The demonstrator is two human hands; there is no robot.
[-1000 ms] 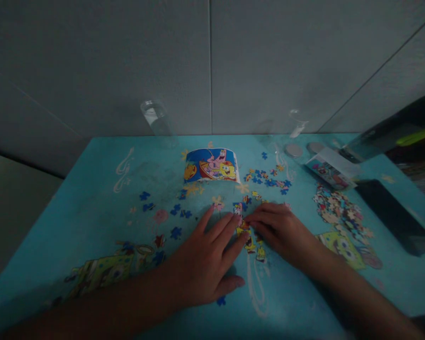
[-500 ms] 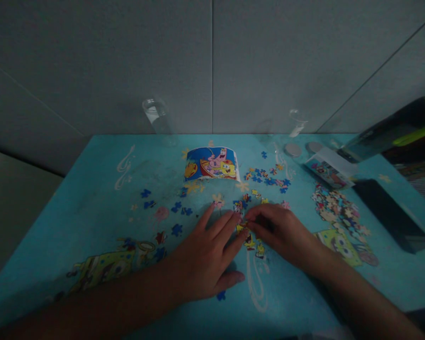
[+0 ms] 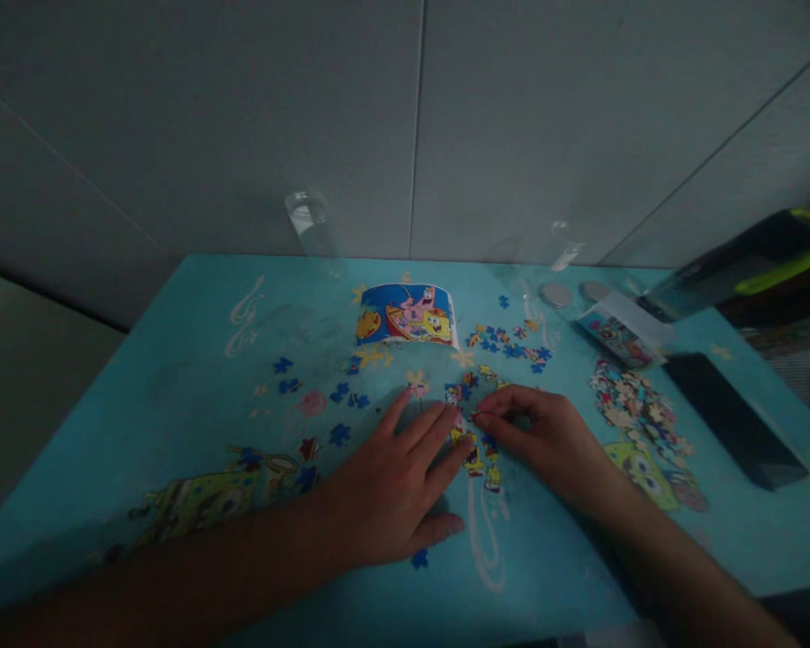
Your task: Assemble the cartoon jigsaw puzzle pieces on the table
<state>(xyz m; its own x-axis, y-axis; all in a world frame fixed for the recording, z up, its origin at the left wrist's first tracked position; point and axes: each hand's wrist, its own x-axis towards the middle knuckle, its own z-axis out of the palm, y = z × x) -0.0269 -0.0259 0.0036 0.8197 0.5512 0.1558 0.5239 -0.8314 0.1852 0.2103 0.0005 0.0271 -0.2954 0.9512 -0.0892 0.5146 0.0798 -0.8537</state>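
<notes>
1. Head view: the picture card (image 3: 407, 315) stands as landmark on the turquoise surface (image 3: 175, 382).
2. A small puzzle piece (image 3: 476, 418) sits at the fingertips of the right hand (image 3: 546, 441), nearer the person than the card and slightly right of it; that grip is pinched closed on it, thumb against forefinger.
3. Only a reddish sliver of the piece shows; its print is too small to read.
4. The left hand (image 3: 395, 486) lies palm down on the card's near side, its grip spread, thumb apart, fingertips over the clustered pieces (image 3: 473, 461).
5. That cluster, partly covered, shows yellow, pink and blue.
6. Loose blue pieces (image 3: 339, 436) lie near-left of the card.
</notes>
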